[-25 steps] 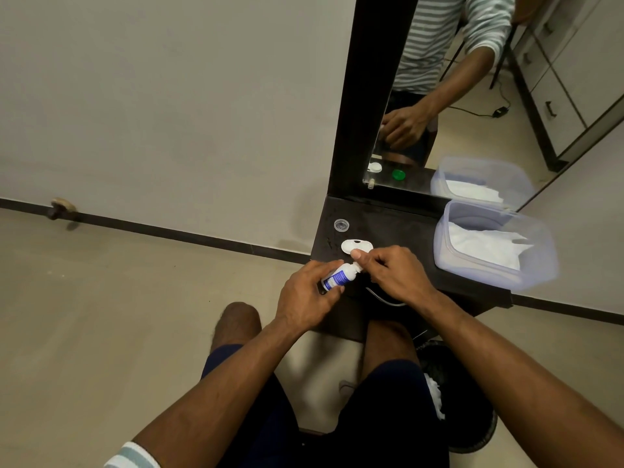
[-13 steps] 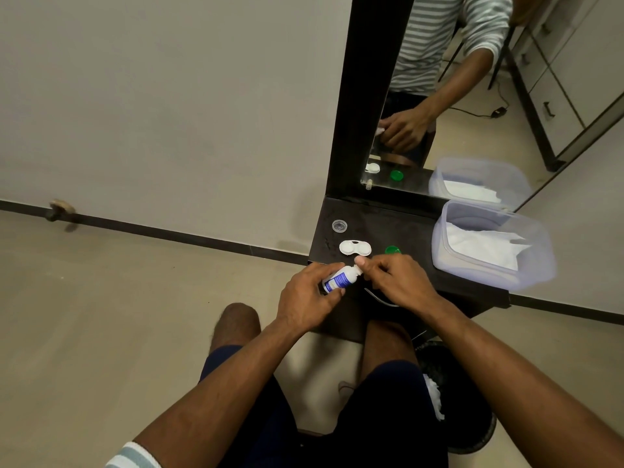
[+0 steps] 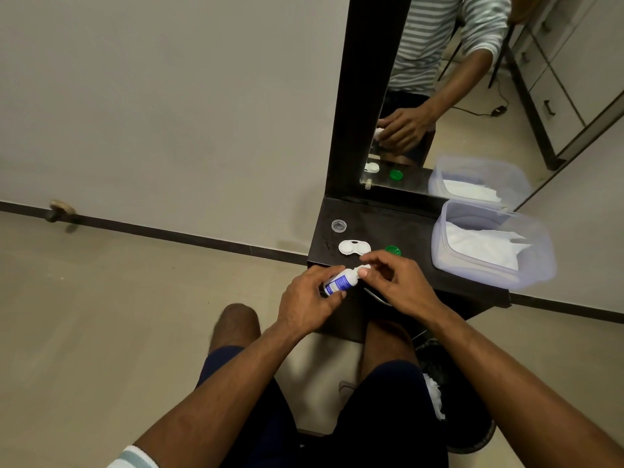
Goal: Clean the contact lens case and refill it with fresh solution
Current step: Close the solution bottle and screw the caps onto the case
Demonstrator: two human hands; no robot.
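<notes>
Left hand [image 3: 309, 298] grips the small white solution bottle with a blue label [image 3: 339, 282], held tilted with its nozzle end up and to the right. Right hand [image 3: 393, 282] pinches the bottle's white cap end [image 3: 363, 267] between thumb and fingertips. Both hands hover over the near edge of the black shelf [image 3: 415, 231]. Just beyond lies the white double-well contact lens case [image 3: 354, 247], open, with a green round cap [image 3: 392, 250] beside it and a clear round cap [image 3: 339, 226] farther back. A translucent plastic tub holding white tissues [image 3: 489, 244] occupies the shelf's right side, below the mirror [image 3: 456, 96].
</notes>
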